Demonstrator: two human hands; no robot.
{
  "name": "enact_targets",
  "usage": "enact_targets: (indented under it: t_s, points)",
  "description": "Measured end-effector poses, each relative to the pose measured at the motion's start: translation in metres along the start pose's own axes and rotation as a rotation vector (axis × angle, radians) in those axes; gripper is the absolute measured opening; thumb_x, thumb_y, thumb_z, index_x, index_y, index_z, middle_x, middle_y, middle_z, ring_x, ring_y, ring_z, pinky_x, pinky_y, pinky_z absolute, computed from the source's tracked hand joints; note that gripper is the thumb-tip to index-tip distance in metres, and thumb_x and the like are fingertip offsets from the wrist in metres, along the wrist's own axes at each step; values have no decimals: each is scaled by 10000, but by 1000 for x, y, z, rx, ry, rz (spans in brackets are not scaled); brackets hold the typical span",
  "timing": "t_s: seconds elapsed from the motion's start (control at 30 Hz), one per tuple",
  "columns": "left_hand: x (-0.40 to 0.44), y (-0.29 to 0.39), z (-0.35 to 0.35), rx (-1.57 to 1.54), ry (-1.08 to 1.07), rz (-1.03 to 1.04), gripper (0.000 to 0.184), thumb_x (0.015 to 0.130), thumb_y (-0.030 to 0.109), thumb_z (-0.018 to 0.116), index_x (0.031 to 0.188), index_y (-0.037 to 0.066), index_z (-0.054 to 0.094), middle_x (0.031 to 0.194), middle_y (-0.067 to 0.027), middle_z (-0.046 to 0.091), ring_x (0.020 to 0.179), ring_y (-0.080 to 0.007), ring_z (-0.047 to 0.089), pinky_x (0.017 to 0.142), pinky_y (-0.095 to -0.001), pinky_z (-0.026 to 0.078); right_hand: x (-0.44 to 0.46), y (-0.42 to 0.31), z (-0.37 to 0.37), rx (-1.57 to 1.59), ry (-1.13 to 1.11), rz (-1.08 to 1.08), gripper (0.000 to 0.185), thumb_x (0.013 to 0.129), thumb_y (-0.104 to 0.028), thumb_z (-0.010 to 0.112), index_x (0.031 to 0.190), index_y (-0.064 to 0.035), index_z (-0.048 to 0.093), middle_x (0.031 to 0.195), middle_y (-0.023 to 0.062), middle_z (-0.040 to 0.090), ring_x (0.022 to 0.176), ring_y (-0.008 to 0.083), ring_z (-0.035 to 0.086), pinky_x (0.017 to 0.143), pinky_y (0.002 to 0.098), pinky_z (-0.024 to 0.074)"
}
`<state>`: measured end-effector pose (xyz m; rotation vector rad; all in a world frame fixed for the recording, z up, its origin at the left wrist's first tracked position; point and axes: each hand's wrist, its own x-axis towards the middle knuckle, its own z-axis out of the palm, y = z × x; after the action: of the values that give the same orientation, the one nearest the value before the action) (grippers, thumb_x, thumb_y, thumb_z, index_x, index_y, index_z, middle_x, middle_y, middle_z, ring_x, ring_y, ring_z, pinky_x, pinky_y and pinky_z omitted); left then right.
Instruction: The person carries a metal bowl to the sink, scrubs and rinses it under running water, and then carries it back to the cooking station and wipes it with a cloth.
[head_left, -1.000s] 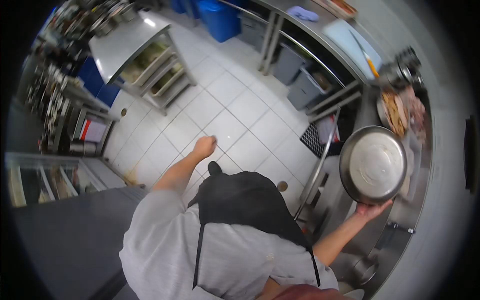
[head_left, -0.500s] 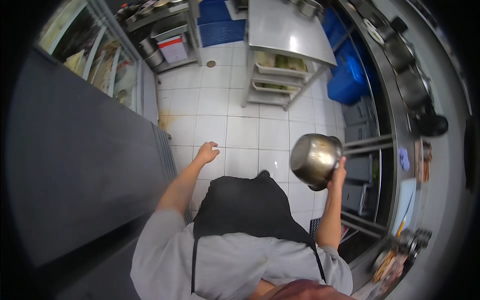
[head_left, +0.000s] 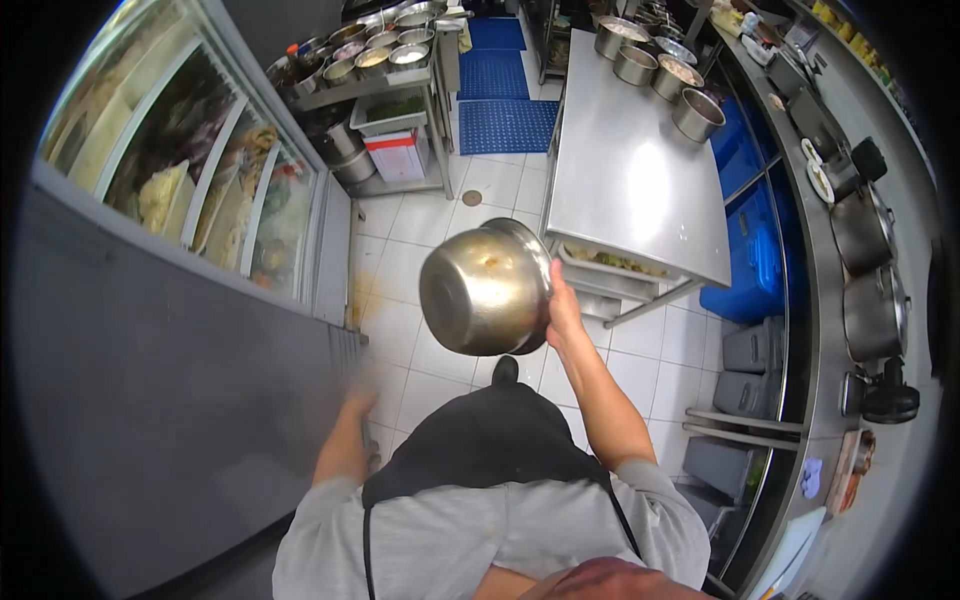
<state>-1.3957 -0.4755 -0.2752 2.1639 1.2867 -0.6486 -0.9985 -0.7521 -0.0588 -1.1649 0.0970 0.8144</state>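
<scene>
In my right hand (head_left: 565, 312) is a large, dull steel bowl (head_left: 490, 285), tilted on its side with its round base turned left. My fingers grip the rim on its right side; the inside is hidden, and a second rim may be nested in it. My left hand (head_left: 362, 392) hangs low on the left, smeared by motion, close to the grey fridge front (head_left: 180, 400). Its fingers cannot be made out.
A glass-topped fridge display (head_left: 200, 180) runs along my left. Ahead on the right stands a steel table (head_left: 620, 170) with several metal pots (head_left: 698, 115) on it. Blue mats (head_left: 508, 127) lie on the tiled floor (head_left: 395, 215). A counter with pots (head_left: 862, 230) lines the right.
I have moved forward, and the steel table is closer. The bowl has swung from my right side to the front of me. My left hand has dropped lower and further left.
</scene>
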Motion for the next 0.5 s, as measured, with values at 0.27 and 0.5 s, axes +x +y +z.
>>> enact_targets:
  t_s: [0.27,0.5]
  points:
    - [53,5,-42,-194,184,-205,457,729,206,726,1133,1,663,1005,-156,705,941,-294,680,822,-377,520,152,-100,75,174,-145,0,854,924,-643,446,1475,-19,256,1500,225,291,1385,352,307,1115,495,280]
    - [149,56,-136,54,21,-186,421,754,347,674,1020,22,709,1081,-200,675,1029,-378,635,896,-436,497,295,-137,97,384,-41,-72,808,927,-676,371,1454,-66,328,1497,155,336,1374,337,326,1118,523,276]
